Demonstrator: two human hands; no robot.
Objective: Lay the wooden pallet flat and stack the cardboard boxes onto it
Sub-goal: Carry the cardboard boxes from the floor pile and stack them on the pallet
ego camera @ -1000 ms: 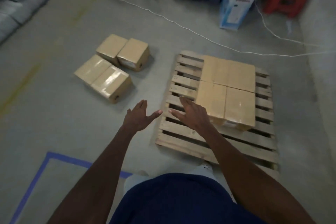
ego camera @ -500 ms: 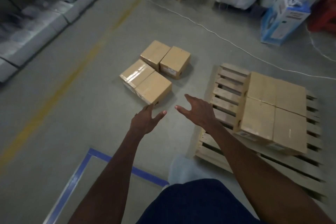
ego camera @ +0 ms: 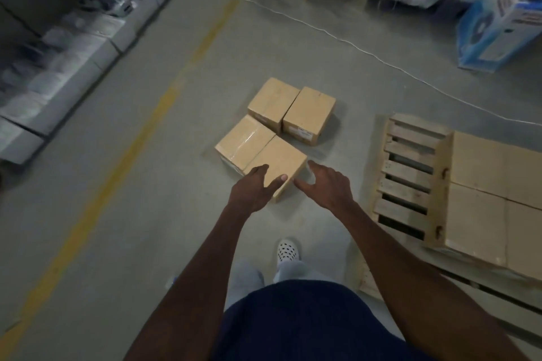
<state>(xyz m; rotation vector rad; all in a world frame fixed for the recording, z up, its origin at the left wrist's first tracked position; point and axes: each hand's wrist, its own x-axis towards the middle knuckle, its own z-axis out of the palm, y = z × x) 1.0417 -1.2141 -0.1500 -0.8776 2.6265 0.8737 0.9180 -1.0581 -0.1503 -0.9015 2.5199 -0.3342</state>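
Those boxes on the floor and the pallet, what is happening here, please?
A person is loading cardboard boxes onto a wooden pallet that lies flat on the floor. A layer of boxes already sits on it. Four more boxes stand together on the concrete. The left hand and right hand are open and reaching for the nearest box, one on each side; it is not lifted yet.

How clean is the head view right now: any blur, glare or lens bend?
Head view: dim light; left-edge shelving is motion-smeared; tape on one box glints faintly; the cable and pallet bow from wide-angle distortion; hands stay fairly sharp.
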